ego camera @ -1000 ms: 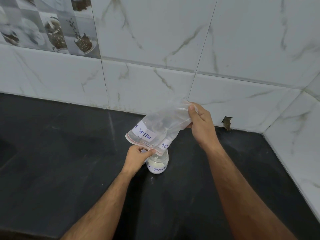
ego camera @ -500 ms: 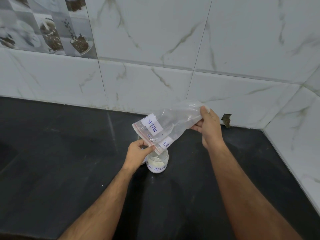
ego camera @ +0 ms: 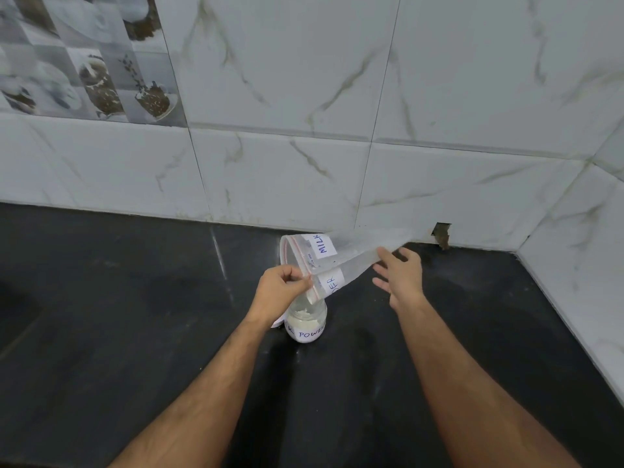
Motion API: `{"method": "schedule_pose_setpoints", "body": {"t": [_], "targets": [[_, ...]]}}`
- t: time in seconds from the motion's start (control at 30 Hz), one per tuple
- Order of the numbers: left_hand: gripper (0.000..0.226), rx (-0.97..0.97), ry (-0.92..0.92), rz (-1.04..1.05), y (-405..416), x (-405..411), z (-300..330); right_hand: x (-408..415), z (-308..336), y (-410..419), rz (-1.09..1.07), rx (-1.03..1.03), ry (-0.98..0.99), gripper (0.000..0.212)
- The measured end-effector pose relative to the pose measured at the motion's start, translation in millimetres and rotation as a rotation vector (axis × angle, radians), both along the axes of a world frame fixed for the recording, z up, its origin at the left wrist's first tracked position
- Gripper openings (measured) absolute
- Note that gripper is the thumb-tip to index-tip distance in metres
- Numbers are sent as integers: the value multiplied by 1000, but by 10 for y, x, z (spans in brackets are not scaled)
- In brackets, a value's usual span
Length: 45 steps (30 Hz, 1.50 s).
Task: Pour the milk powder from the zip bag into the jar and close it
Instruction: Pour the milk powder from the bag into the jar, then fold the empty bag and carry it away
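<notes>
A small clear jar [ego camera: 306,324] with white powder in it and a handwritten label stands on the black counter [ego camera: 135,332]. Just above its mouth hangs a clear zip bag [ego camera: 351,256] with a red zip line and a "MILK" label, its open end tilted down toward the jar. My left hand [ego camera: 280,288] pinches the bag's open edge right over the jar. My right hand [ego camera: 400,273] is spread open beside the bag's raised far end, fingers apart, gripping nothing. A white lid edge [ego camera: 278,321] peeks out behind my left wrist.
White marble-pattern wall tiles [ego camera: 337,163] rise behind the counter, and a side wall [ego camera: 580,282] closes it off on the right. A small chipped hole [ego camera: 441,234] sits low in the back wall.
My right hand let go of the bag's far end and spread open. The bag has sunk lower and flatter, still held by my left hand over the jar.
</notes>
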<state>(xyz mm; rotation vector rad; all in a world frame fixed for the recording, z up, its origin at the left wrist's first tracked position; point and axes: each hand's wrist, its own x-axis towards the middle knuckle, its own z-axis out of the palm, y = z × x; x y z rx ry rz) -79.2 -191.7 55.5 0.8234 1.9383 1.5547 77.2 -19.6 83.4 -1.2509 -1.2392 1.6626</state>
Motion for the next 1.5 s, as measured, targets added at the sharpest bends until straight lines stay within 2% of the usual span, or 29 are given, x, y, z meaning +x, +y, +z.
{"method": "schedule_pose_setpoints", "body": {"t": [0.07, 0.13, 0.23, 0.33, 0.5, 0.57, 0.67, 0.8, 0.9, 1.03, 1.1, 1.2, 1.33, 1.4, 1.5], "targets": [[7, -16, 25, 0, 79, 6, 66, 46, -12, -11, -88, 243, -238, 74], [7, -29, 39, -5, 170, 17, 147, 113, -35, -44, -104, 551, -482, 81], [10, -55, 107, -26, 336, 58, 259, 189, -33, -85, 81, 866, -588, 68], [9, -49, 166, -56, 495, 149, 385, 216, -46, -92, 306, 1018, -672, 49], [12, -50, 229, -149, 697, 260, 581, 299, 61, -2, 221, 1119, -742, 22], [14, -24, 232, -202, 758, 294, 640, 351, 129, 50, 183, 1120, -768, 14], [13, 43, 198, -198, 837, 352, 719, 450, 206, 155, 155, 1096, -743, 14], [12, 123, 85, -95, 943, 372, 765, 635, 333, 344, 85, 904, -511, 12], [26, 155, 31, -50, 1013, 440, 727, 772, 419, 506, 23, 751, -330, 15], [24, 174, -21, 82, 1086, 547, 608, 997, 486, 720, 1, 592, -167, 11], [31, 144, -69, 108, 1137, 583, 541, 1134, 517, 804, -17, 534, -100, 13], [43, 63, -166, 59, 1261, 685, 454, 1319, 549, 909, -22, 423, -30, 13], [29, -76, -317, -139, 1400, 929, 253, 1540, 523, 1030, -40, 282, 63, 16], [20, -58, -343, -177, 1426, 1049, 128, 1649, 482, 1079, -54, 231, 94, 20], [29, 57, -344, -155, 1474, 1195, 50, 1815, 410, 1140, -74, 198, 81, 20]]}}
